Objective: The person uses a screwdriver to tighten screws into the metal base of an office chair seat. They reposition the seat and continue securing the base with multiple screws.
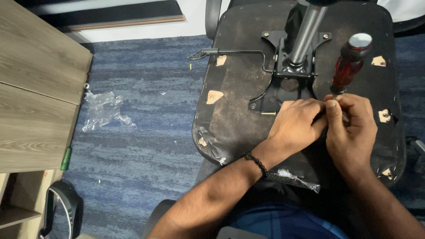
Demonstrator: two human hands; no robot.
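An upturned chair seat (pixel 239 115) lies across the person's lap, its black metal plate (pixel 283 84) and steel column (pixel 305 35) facing up. Both hands meet over the plate's near edge: the right hand (pixel 349 128) has its grip closed round the shaft of a red-handled screwdriver (pixel 349 62), the left hand (pixel 296 124) pinches fingertips at the shaft's tip. A loose screw (pixel 268 113) lies beside the left hand. Crumpled plastic wrap (pixel 102 110) sits on the blue carpet (pixel 146 132), near a wooden desk (pixel 35 88).
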